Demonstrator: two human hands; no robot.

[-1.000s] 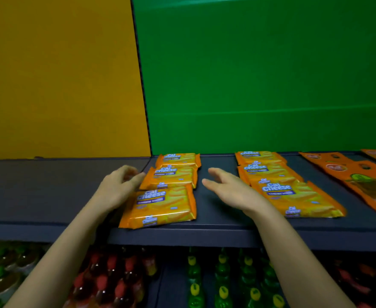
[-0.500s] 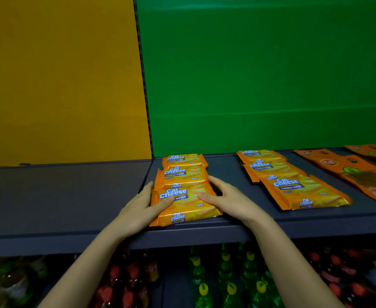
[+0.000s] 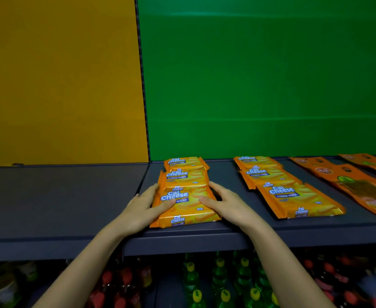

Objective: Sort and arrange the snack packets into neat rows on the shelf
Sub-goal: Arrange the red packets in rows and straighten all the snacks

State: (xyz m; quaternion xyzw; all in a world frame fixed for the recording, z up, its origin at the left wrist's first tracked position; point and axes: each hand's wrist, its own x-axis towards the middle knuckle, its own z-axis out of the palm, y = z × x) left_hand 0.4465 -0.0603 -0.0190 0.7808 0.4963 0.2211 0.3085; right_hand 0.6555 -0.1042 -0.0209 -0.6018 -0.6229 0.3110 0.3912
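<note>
A row of three orange Cal Cheese wafer packets lies front to back on the dark shelf (image 3: 67,196). The front packet (image 3: 186,210) sits at the shelf's front edge, overlapped by the middle packet (image 3: 182,176), with the rear packet (image 3: 183,162) by the green back wall. My left hand (image 3: 142,210) presses the front packet's left side, thumb on top. My right hand (image 3: 227,203) clasps its right side, thumb on top. A second row of three Cal Cheese packets (image 3: 293,200) lies to the right.
Flat orange snack pouches (image 3: 360,190) lie further right on the shelf. The left part of the shelf, under the yellow wall, is bare. Below the shelf stand bottles with red caps (image 3: 124,278) and green bottles with yellow caps (image 3: 224,294).
Both hands closed in on the front packet of the left row and squared it up. It was skewed to the left; it now lines up with the packets behind it.
</note>
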